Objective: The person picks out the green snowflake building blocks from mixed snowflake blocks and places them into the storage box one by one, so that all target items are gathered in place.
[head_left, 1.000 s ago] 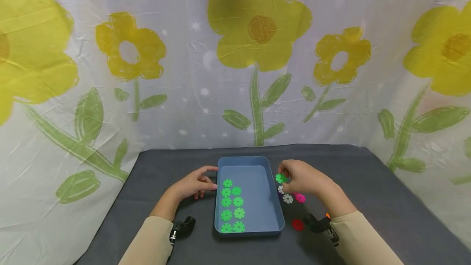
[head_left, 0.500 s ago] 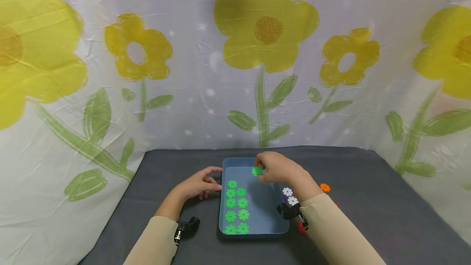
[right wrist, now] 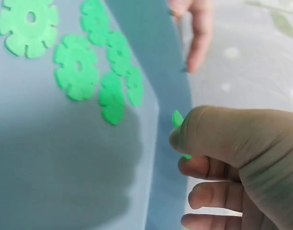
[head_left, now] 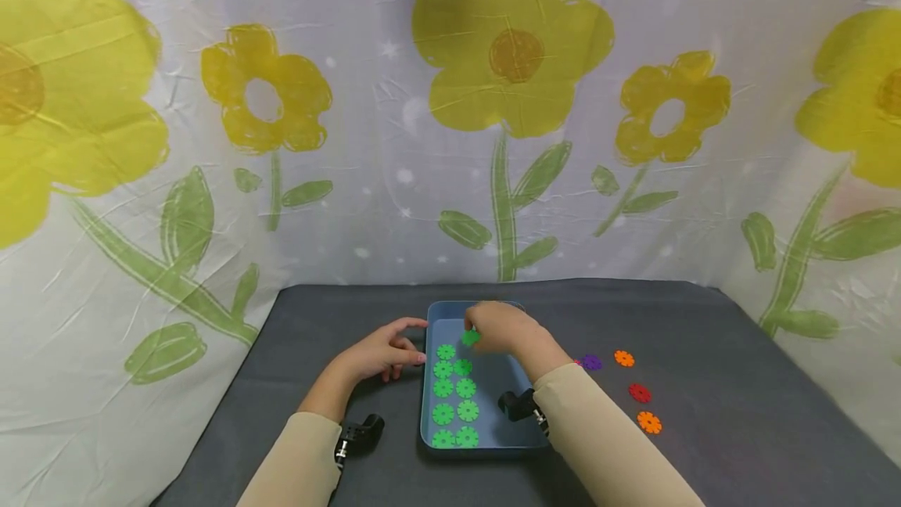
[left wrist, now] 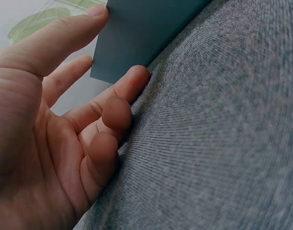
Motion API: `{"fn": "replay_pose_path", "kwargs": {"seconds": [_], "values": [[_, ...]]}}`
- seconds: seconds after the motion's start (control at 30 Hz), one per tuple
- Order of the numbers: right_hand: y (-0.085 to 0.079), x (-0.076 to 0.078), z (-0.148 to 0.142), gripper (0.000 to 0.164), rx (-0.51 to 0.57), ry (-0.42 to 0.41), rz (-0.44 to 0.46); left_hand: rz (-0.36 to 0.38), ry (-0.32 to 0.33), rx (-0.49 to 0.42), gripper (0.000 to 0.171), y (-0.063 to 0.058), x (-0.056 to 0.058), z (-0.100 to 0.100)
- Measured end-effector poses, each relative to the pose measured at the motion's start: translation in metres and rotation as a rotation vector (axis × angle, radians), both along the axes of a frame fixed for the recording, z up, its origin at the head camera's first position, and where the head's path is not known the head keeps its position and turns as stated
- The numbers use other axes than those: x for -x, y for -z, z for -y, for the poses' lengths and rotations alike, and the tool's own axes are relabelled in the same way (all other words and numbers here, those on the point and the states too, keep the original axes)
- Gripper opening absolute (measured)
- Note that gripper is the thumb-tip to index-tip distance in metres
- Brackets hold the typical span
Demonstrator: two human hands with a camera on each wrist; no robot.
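Two uneven columns of green notched snowflake discs lie flat along the left side of a blue-grey tray. My right hand is over the tray's far part, pinching another green snowflake disc between thumb and forefinger. In the right wrist view that disc is seen edge-on, mostly covered by the thumb. At the tray's left side is my left hand, its thumb and forefinger tips touching the wall. The left wrist view shows its other fingers loosely bent by the tray wall, holding nothing.
Right of the tray, loose discs lie on the dark grey cloth: a purple disc, an orange disc, a red disc and others. My right forearm covers part of that area. A flower-printed curtain hangs behind the table.
My right hand has carried the green snowflake disc left from beside the tray to over its far part, near the green columns. The left hand has stayed at the tray's left side.
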State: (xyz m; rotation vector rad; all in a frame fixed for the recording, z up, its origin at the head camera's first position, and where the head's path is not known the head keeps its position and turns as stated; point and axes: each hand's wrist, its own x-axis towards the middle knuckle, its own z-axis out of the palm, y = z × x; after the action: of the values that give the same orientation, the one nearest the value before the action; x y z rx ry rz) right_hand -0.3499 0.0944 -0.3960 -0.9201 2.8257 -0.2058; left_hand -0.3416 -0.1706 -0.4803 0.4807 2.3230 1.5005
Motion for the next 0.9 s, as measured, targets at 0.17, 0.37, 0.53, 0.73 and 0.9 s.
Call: {"fn": "replay_pose_path", "kwargs": {"seconds": [0.17,0.37,0.53,0.73,0.9], "values": [[0.013,0.005,0.009,0.020,-0.074,0.018,0.003,0.001,0.003,-0.005,0.070,0.000,0.000,0.000],[0.026,0.008,0.012,0.006,-0.128,0.033,0.008,0.003,0.024,-0.007,0.070,-0.001,-0.001,-0.003],[0.031,0.006,0.016,0.016,-0.087,0.032,0.005,0.000,0.032,-0.011,0.070,-0.003,-0.003,-0.004],[0.022,0.002,0.017,0.031,-0.029,-0.004,0.035,0.007,0.019,-0.010,0.070,-0.005,-0.003,-0.002],[0.003,-0.009,-0.002,0.032,0.123,0.025,0.095,0.003,0.016,-0.005,0.070,-0.002,-0.001,0.002]]}}
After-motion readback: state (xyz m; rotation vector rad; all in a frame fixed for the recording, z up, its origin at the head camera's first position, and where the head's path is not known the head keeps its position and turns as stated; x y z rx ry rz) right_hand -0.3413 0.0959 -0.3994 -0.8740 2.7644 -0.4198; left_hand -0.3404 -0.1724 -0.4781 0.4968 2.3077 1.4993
